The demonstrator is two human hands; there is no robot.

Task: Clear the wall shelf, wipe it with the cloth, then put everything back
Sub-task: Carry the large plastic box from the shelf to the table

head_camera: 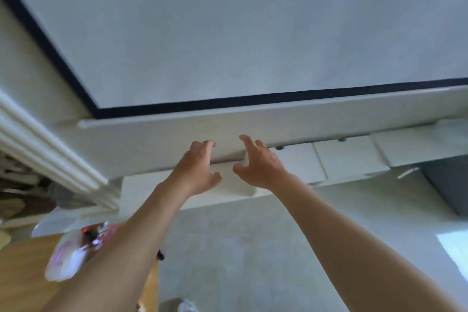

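Two hands, nothing in either. The step looks like clearing: taking the white block (239, 181) off the shelf (349, 159). Can't tell if the block is loose or part of the shelf.

To do it well:
- Close both palms evenly on the block's short ends, thumbs under.
- Draw it level toward the body, knuckles off the long white bar (329, 114) just above at 12 o'clock.
- Set it on the wooden table (22, 273) at 7 o'clock, beside the blurred plastic packet (71, 256), not on it.

No cloth in view.

Pose, near to far:
- Both forearms are bare and run up from 6 o'clock, nearly straight.
- The left hand (200, 167) is at the block's 9 o'clock, fingers spread and loosely bent, tips up by the bar.
- The right hand (260, 163) is at its 3 o'clock, spread the same, thumb pointing in at the block.
- Contact with the block: cannot tell, too blurred.
- The shelf runs off toward 2 o'clock.
- The black-bordered screen (253, 33) is behind, at 12.
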